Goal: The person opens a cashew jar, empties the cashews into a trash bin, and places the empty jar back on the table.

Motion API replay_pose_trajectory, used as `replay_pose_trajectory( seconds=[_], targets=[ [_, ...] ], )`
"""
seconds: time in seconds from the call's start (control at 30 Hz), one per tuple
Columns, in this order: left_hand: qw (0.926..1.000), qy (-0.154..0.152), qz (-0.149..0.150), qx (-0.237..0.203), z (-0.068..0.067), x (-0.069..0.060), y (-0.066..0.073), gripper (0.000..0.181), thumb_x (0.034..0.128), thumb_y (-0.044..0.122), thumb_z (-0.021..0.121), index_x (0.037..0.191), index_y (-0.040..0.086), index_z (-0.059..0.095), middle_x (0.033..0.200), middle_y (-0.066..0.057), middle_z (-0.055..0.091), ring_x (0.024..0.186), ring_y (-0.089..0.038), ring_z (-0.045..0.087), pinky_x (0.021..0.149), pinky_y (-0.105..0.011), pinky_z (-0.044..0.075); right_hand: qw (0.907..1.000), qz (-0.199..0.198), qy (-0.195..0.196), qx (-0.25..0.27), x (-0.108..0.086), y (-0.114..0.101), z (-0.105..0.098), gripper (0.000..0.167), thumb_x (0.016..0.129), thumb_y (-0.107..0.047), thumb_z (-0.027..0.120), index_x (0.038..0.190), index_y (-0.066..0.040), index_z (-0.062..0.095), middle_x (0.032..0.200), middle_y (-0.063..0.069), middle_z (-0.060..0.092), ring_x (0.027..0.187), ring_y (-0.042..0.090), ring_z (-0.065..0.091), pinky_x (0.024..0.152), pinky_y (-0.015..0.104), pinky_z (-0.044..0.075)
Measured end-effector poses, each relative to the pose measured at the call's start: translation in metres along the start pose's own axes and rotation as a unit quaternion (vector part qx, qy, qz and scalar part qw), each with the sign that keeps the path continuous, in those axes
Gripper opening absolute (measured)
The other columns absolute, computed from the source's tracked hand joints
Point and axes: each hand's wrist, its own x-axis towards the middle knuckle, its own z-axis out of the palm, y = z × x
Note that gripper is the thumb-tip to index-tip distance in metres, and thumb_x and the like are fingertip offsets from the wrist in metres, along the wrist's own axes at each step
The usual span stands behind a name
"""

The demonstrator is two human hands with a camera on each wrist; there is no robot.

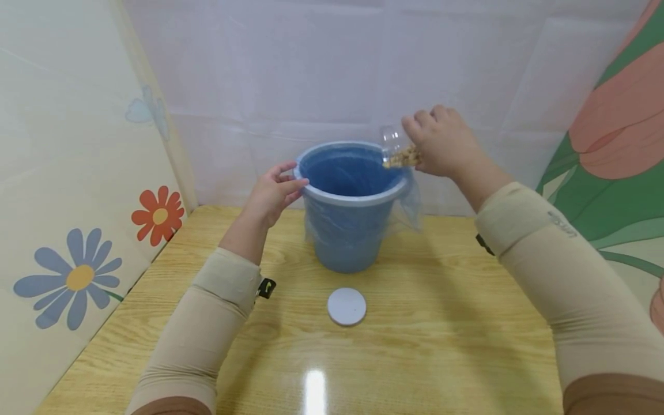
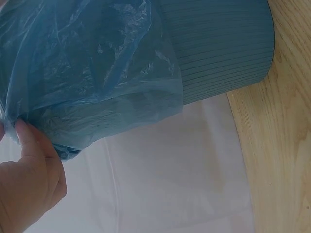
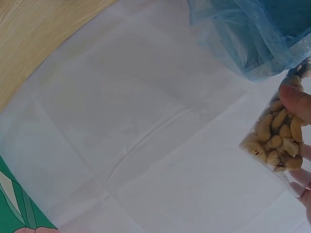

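Note:
A blue ribbed bucket (image 1: 344,230) stands on the table, lined with a thin blue plastic bag (image 2: 102,63) folded over its rim. My left hand (image 1: 274,193) holds the bucket's rim at the left, fingertips against the bag. Over the right side of the rim, my right hand (image 1: 441,141) grips a clear jar (image 1: 390,137), tilted onto its side with its mouth toward the bucket. Nuts that look like cashews (image 3: 279,128) lie along the jar's lower side, reaching toward the mouth. The bucket's bottom is hidden from view.
A round white lid (image 1: 346,306) lies on the wooden table (image 1: 415,346) in front of the bucket. Behind stands a wall covered in white sheeting (image 1: 290,69). Flower-patterned panels (image 1: 67,173) flank the table on both sides. Loose bag plastic hangs at the bucket's right.

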Motion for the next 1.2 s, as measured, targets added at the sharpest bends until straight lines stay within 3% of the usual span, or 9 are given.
replay_pose_trajectory(
  seconds=[0.3, 1.2],
  targets=[
    [1.0000, 0.003, 0.001, -0.001, 0.0003, 0.0011, -0.0010, 0.061, 0.0816, 0.003, 0.066, 0.136, 0.013, 0.041, 0.115, -0.010, 0.044, 0.098, -0.018, 0.055, 0.087, -0.025, 0.049, 0.9999, -0.009, -0.009, 0.004, -0.0003, 0.0002, 0.0004, 0.081, 0.067, -0.030, 0.079, 0.128, 0.001, 0.035, 0.122, 0.027, 0.044, 0.107, 0.047, 0.039, 0.093, 0.061, 0.035],
    [1.0000, 0.000, 0.003, 0.004, 0.0008, -0.0018, 0.0004, 0.063, 0.0816, 0.004, 0.067, 0.137, 0.013, 0.039, 0.126, -0.013, 0.039, 0.105, -0.020, 0.053, 0.090, -0.027, 0.048, 0.9989, -0.042, -0.014, -0.011, -0.0018, -0.0013, 0.0039, 0.076, 0.071, -0.023, 0.077, 0.128, 0.000, 0.033, 0.123, 0.025, 0.042, 0.110, 0.046, 0.038, 0.097, 0.059, 0.032]
  ],
)
